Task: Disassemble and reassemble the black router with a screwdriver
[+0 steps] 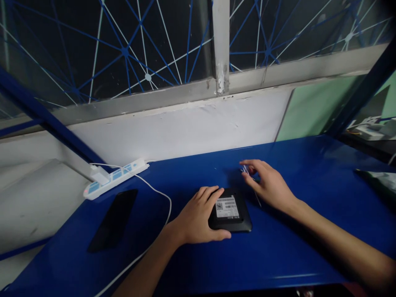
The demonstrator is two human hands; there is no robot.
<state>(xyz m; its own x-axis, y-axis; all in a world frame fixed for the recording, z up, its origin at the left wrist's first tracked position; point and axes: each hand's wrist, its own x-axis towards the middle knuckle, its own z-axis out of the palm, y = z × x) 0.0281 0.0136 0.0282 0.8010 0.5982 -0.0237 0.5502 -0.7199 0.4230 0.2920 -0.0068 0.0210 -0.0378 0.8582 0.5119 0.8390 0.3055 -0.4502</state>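
A flat black electronic device lies on the blue table, its underside with a white printed label facing up. My left hand grips it from the left, fingers over its far side and thumb along its near edge. To the right of the device, my right hand is raised just above the table. Its thumb and fingers pinch a small thin screwdriver with a clear, purplish handle. The slim metal shaft shows below the hand and points toward me. The hand hides the middle of the tool.
A white power strip with a plugged-in charger stands at the back left. Its white cable runs forward past my left arm. A dark flat slab lies beside it. Blue frame posts and a wall bound the blue table.
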